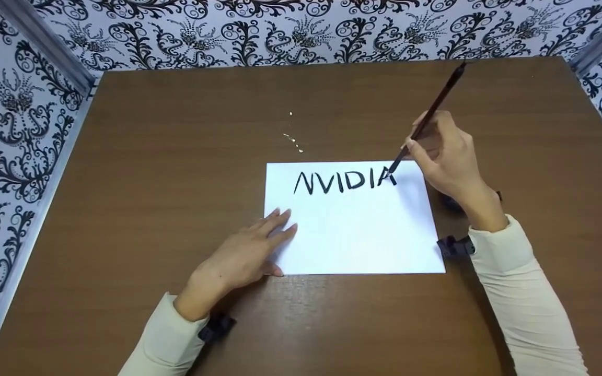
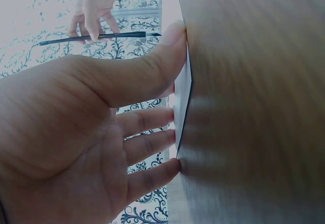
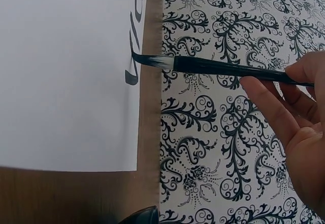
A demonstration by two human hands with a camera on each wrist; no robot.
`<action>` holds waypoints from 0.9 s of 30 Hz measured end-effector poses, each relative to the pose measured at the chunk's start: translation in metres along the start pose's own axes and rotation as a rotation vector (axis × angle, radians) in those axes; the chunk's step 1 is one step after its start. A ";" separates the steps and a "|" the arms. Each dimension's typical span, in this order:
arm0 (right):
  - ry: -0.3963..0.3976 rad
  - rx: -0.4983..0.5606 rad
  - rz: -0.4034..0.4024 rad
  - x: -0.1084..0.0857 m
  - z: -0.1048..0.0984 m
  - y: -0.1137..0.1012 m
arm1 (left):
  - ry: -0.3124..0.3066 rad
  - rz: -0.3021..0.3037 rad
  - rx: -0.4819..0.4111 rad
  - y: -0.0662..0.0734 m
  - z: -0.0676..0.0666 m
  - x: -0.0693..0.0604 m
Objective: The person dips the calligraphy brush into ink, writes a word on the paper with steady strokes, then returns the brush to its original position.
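A white sheet of paper (image 1: 353, 235) lies on the table, with "NVIDIA" in black strokes along its upper part. My right hand (image 1: 450, 154) pinches a dark-handled paintbrush (image 1: 435, 108) above the sheet's upper right corner. In the right wrist view, the brush's (image 3: 218, 66) white bristles have a black, bent tip that meets the paper (image 3: 66, 92) at the last letter. My left hand (image 1: 241, 256) rests on the sheet's lower left edge, fingers spread. Its thumb (image 2: 152, 66) and fingertips touch the paper in the left wrist view.
Small pale flecks (image 1: 293, 141) lie on the brown table (image 1: 175, 136) above the sheet. A dark object (image 1: 451, 203), mostly hidden by my right wrist, stands right of the paper. Black-and-white patterned panels (image 1: 301, 36) border the table.
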State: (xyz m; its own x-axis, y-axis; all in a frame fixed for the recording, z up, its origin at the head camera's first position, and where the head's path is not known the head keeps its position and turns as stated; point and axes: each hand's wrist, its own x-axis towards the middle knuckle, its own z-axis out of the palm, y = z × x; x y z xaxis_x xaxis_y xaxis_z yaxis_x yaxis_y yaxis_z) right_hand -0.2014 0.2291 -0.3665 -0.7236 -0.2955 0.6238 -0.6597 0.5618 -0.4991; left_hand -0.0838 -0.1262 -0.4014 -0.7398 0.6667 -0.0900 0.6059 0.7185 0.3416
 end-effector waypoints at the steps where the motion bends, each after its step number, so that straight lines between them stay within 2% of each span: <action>1: 0.002 -0.003 -0.011 0.000 0.000 0.001 | 0.003 0.001 0.001 0.000 0.000 0.000; 6: 0.027 -0.006 -0.054 0.000 0.001 0.003 | 0.015 0.011 0.010 -0.001 0.000 0.000; 15: 0.000 -0.041 -0.018 -0.001 -0.002 0.003 | 0.011 0.013 0.006 -0.001 0.000 0.000; 27: -0.010 -0.053 -0.025 0.000 -0.004 0.002 | 0.001 0.007 -0.010 -0.001 0.000 -0.001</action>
State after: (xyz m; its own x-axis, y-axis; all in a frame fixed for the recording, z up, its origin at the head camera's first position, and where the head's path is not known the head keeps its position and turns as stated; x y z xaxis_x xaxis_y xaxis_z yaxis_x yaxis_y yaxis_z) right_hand -0.2015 0.2331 -0.3653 -0.7089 -0.3178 0.6297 -0.6664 0.5944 -0.4502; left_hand -0.0838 -0.1271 -0.4013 -0.7357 0.6717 -0.0864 0.6084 0.7115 0.3515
